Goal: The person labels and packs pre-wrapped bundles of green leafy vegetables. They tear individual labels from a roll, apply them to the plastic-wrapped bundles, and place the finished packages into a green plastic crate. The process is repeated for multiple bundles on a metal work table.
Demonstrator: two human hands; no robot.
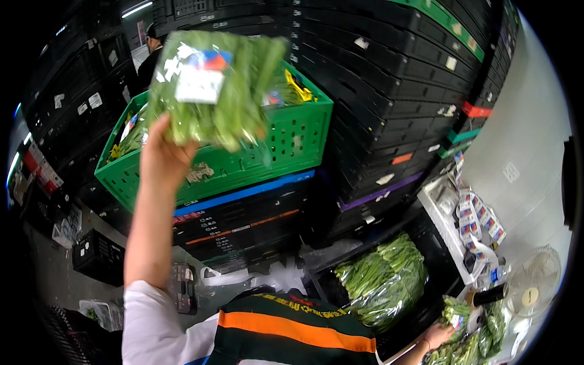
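Observation:
My left hand [166, 148] grips the lower edge of a clear bag of leafy green vegetables [237, 86], held up in front of a green plastic crate [292, 132]. The bag bears a white, blue and red label and is slightly blurred by motion. More labelled bags of greens [137, 130] lie inside the crate, partly hidden behind the raised one. At the lower right, my right hand [439, 335] grasps a smaller labelled bag of greens [455, 317] above other greens [456, 351]. Its fingertips are partly hidden.
The green crate rests on stacked black crates [246, 228]. Tall black crate stacks [365, 114] rise behind. A black crate [319, 273] holds bagged greens [388, 278]. Label strips [474, 219], a water bottle [497, 273] and a fan [531, 283] are at right. Another person [153, 50] stands behind.

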